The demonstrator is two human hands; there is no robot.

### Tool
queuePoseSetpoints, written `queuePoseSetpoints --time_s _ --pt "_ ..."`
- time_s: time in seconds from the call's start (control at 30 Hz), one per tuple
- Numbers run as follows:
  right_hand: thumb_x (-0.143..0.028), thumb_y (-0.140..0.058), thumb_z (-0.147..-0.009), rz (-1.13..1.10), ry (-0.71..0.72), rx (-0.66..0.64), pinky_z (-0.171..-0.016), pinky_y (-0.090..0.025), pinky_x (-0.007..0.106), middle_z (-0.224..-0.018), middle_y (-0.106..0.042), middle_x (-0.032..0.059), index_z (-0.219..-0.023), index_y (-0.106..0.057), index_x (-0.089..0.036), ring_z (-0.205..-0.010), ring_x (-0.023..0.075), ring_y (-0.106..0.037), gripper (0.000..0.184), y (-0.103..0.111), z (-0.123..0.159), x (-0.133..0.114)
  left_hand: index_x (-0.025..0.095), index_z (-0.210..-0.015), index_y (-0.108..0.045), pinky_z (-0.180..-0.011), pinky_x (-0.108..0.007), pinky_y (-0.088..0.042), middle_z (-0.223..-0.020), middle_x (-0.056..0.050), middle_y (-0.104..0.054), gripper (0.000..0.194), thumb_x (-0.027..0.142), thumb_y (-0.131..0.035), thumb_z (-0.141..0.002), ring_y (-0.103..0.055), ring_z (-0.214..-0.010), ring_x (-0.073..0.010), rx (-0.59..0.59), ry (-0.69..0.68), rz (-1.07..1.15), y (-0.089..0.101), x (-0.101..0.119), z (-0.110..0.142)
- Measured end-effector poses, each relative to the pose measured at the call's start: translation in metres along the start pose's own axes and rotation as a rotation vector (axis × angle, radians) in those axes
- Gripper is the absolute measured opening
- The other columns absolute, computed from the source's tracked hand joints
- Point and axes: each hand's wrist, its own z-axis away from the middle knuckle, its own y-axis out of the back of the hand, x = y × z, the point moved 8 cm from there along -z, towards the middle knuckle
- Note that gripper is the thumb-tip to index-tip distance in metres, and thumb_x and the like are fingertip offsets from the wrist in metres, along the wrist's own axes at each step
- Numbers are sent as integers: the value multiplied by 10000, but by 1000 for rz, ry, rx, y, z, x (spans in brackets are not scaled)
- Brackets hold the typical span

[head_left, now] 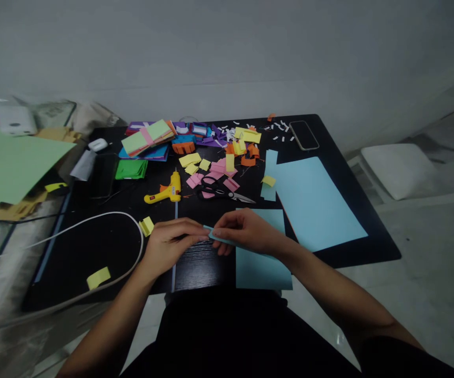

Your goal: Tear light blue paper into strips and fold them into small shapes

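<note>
Between my two hands, just above the front of the black table, is a narrow light-blue paper strip [227, 241]. My left hand [174, 242] pinches its left end, the fingers pressed together. My right hand [246, 231] grips the strip farther along with thumb and fingers, and part of it is hidden under that hand. Beneath my right forearm lies a light-blue sheet of paper [264, 275]. A bigger light-blue sheet [321, 202] is to its right. Black-handled scissors [227, 195] rest beyond my hands, beside a yellow glue gun [166, 190].
Pink paper pieces [217, 170], yellow and orange scraps and white snippets litter the table's back. A bundle of coloured paper [150, 137] and a green stack [131, 169] lie back left. A white cable [142, 236] loops at left. A phone [304, 135] is back right, near a white stool [394, 168].
</note>
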Motion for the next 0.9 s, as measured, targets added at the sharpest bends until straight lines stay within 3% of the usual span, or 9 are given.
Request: queuePoseSetpoints --time_s 0.13,0.27,0.43,0.63,0.9 --pt "-554 -840 -777 18 49 37 -618 -607 270 -738 -758 34 -874 -730 -147 -627 147 -725 432 1 0 -1 209 -910 -814 -744 -282 -620 -873 -59 -812 124 321 -815 -854 -760 -791 -184 -24 61 23 -2 -3 1" --pt "-550 -801 -822 92 105 115 -649 -615 289 -777 -759 39 -892 -733 -159 -673 163 -741 403 3 3 -2 192 -1095 -726 -696 -238 -597 -815 -18 -777 275 303 -797 -853 -737 -735 -148 46 174 101 -4 -9 2" --pt "-516 -774 -865 218 152 157 -665 -597 282 -760 -748 31 -894 -740 -170 -682 159 -733 349 2 3 -3 183 -907 -738 -593 -196 -540 -678 12 -722 144 325 -718 -918 -682 -617 -113 -9 268 46 -13 -15 4" --pt "-472 -763 -879 290 73 125 -664 -580 304 -792 -776 54 -852 -735 -179 -681 169 -729 296 17 6 4 180 -899 -725 -623 -202 -535 -687 11 -706 172 347 -696 -930 -664 -624 -111 76 275 -34 3 -23 7" --pt "-306 -750 -890 411 48 113 -624 -532 262 -731 -751 26 -827 -729 -174 -623 143 -701 147 24 2 10 197 -977 -732 -613 -208 -514 -863 -16 -736 239 419 -646 -963 -688 -755 -144 -145 274 -144 -19 -27 5"
